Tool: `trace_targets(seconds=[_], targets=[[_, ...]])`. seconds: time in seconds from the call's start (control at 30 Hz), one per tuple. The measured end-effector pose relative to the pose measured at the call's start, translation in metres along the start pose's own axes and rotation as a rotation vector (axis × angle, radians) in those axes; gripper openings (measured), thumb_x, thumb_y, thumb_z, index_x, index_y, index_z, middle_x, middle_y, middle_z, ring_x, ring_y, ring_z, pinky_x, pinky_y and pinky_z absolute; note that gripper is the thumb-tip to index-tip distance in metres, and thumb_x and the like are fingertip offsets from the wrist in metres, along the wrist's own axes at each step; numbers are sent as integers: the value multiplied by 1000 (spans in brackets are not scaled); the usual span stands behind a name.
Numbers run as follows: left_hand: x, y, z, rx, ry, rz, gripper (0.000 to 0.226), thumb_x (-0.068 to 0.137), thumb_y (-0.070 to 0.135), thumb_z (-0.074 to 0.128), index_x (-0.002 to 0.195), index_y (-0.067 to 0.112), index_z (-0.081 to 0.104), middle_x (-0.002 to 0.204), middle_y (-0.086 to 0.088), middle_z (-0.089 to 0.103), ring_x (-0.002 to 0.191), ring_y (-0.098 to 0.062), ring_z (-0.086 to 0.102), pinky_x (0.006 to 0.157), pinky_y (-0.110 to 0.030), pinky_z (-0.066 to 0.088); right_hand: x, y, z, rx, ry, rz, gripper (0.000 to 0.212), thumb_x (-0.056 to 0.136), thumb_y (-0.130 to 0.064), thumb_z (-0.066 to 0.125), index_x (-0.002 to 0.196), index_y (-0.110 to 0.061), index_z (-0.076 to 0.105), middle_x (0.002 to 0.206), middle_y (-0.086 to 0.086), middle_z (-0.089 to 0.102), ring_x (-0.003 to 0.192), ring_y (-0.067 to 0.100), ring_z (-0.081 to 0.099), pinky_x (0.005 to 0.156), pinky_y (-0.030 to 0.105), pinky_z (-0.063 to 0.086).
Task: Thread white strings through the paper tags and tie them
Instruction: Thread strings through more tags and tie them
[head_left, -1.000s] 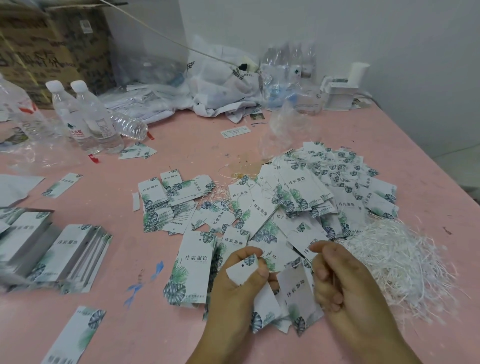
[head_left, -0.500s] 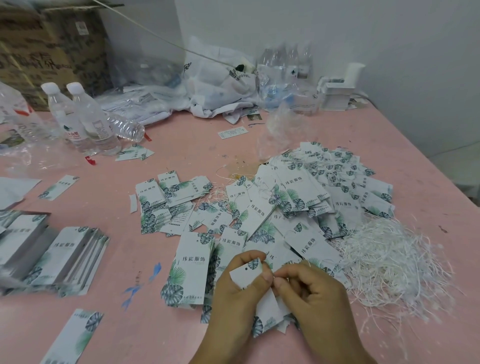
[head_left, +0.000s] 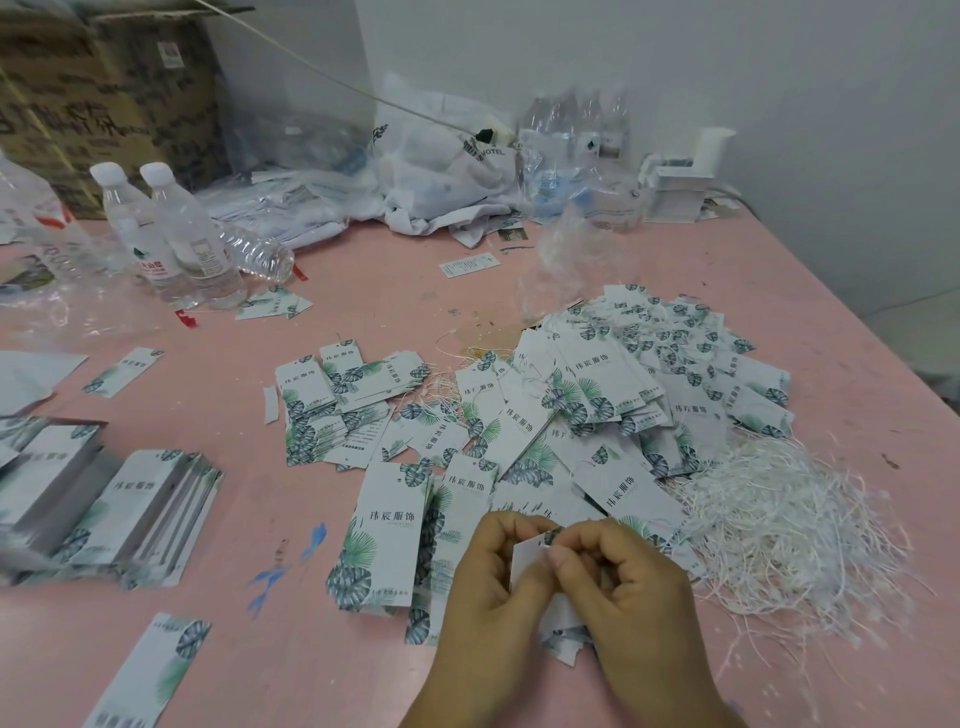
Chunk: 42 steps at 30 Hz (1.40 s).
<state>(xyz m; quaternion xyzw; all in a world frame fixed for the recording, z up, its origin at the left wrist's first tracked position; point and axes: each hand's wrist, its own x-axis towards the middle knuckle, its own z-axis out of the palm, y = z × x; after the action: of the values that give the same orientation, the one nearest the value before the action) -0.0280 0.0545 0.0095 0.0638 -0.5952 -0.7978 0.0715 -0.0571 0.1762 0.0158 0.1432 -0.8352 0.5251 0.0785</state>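
Observation:
My left hand (head_left: 488, 582) grips a small stack of white paper tags (head_left: 527, 558) with green leaf print, held up near the table's front edge. My right hand (head_left: 618, 577) meets it from the right, thumb and fingers pinching at the top corner of the tags. Any string between the fingers is too small to see. A loose heap of white strings (head_left: 779, 535) lies just right of my hands. Many more tags (head_left: 597, 395) are spread over the pink table (head_left: 363, 291) beyond them.
Neat tag stacks (head_left: 104, 509) lie at the left edge, one single tag (head_left: 150, 670) at front left. Water bottles (head_left: 171, 234), clear plastic wrap, white bags (head_left: 447, 171), a cardboard box (head_left: 98, 93) and a small white device (head_left: 680, 182) line the back by the wall.
My right hand has come in from the right and closed against my left hand, now pinching at the top of the held tags. The left hand has barely moved.

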Motion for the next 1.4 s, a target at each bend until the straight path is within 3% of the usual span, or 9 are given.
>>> trace_targets(seconds=[0.17, 0.33, 0.43, 0.63, 0.73, 0.97, 1.17, 1.23, 1.4], targets=[[0, -3, 0, -29, -1, 4, 10, 80, 8, 62, 88, 10, 56, 89, 1, 71, 73, -15, 63, 61, -23, 51, -1, 0, 0, 37, 23, 1, 14, 75, -29, 68, 82, -41, 67, 70, -9, 62, 53, 2, 50, 50, 10, 41], [-1, -4, 1, -2, -34, 30, 9, 79, 19, 68, 86, 20, 62, 90, 1, 70, 75, -13, 64, 63, -22, 50, -1, -2, 2, -1, 29, -6, 11, 76, -32, 67, 84, -40, 65, 77, -11, 65, 66, 8, 60, 57, 15, 47], [0, -6, -2, 5, -71, 32, 17, 72, 25, 67, 89, 25, 67, 92, -1, 72, 82, -15, 66, 69, -26, 52, -1, -2, 1, 5, 51, 4, 11, 76, -30, 68, 83, -39, 66, 72, -9, 63, 60, 6, 57, 54, 12, 43], [1, -5, -4, -300, -52, -178, 41, 72, 32, 59, 94, 0, 73, 92, -26, 71, 85, -33, 69, 70, -38, 56, 1, 0, -5, 110, 46, 80, 22, 78, -14, 78, 78, -34, 70, 61, -4, 56, 52, 3, 46, 49, 12, 40], [6, -5, -6, -316, -47, -173, 36, 62, 26, 74, 85, -2, 75, 83, -25, 71, 74, -30, 68, 65, -33, 55, 1, -3, -5, 136, 28, 93, 15, 77, -21, 79, 78, -33, 70, 59, -4, 56, 50, 2, 44, 48, 12, 40], [10, -11, -9, -252, 6, -142, 45, 58, 34, 92, 86, 3, 76, 77, -18, 71, 67, -24, 64, 65, -33, 53, 5, -10, -7, 298, -38, 191, 26, 77, -2, 76, 74, -28, 73, 57, 0, 63, 49, -1, 47, 49, 11, 42], [4, -15, -6, -134, 90, -85, 27, 79, 38, 73, 84, 12, 67, 68, -9, 59, 62, -19, 49, 58, -30, 41, 8, -11, -9, 334, -146, 228, 17, 78, -11, 78, 76, -27, 74, 56, -6, 64, 50, -1, 51, 50, 12, 43], [6, -11, -5, -193, 134, -84, 20, 84, 31, 66, 81, 12, 63, 72, -11, 59, 62, -19, 49, 58, -30, 39, 13, -8, -17, 394, -221, 289, 5, 77, -22, 77, 80, -23, 74, 57, -6, 64, 51, 0, 54, 49, 12, 44], [15, -5, -11, -451, 234, -134, 14, 87, 19, 61, 75, 12, 66, 75, -14, 60, 59, -17, 53, 56, -28, 44, 29, 11, -46, 671, -286, 545, 20, 71, -23, 68, 86, -11, 73, 58, 2, 50, 39, 7, 33, 36, 16, 29]])
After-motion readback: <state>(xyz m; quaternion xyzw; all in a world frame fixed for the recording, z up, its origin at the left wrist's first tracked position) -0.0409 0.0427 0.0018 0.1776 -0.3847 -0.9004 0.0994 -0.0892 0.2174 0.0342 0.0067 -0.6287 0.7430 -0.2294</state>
